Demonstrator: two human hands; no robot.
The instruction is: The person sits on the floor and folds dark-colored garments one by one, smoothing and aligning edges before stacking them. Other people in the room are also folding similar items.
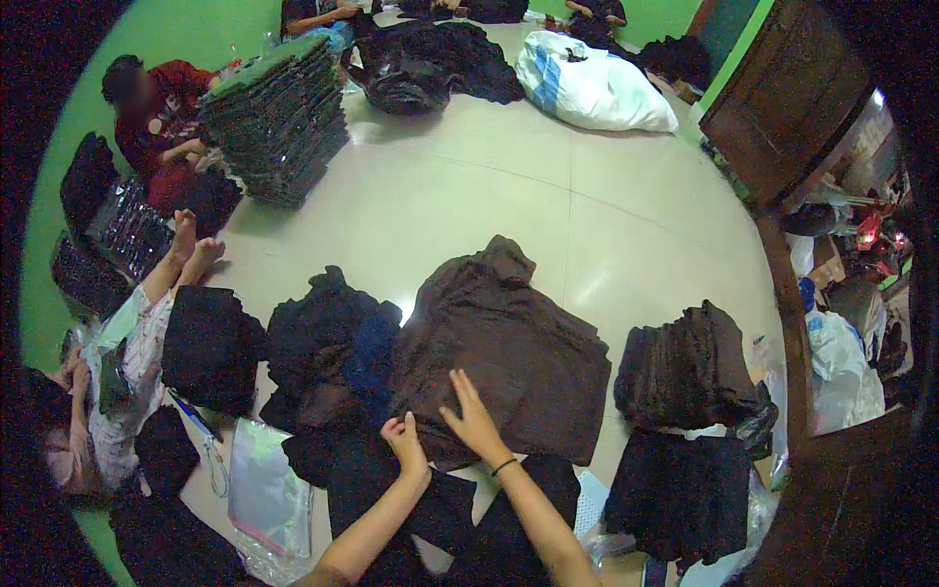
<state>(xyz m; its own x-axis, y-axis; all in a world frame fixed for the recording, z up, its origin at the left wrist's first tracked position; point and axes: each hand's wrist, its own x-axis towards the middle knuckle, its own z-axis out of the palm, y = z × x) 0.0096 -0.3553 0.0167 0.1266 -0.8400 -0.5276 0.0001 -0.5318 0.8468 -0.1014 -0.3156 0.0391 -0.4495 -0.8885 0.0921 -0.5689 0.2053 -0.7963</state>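
A dark brown cloth garment [518,362] lies spread on the floor in front of me, its far end bunched up. My right hand [473,421], with a dark band at the wrist, rests flat on its near part with fingers stretched apart. At the garment's near left edge, my left hand [406,445] is closed, fingers curled on the cloth. Touching its left side is a loose heap of black and navy clothes [323,342]. To the right stands a stack of folded dark brown garments [685,367].
Black folded clothes [675,499] lie at the near right. Clear plastic bags [271,489] and a black folded pile [210,347] are on the left. Farther off are a tall packed stack [279,122], a white sack [592,83], a wooden door [782,93] and several people, one seated [171,127].
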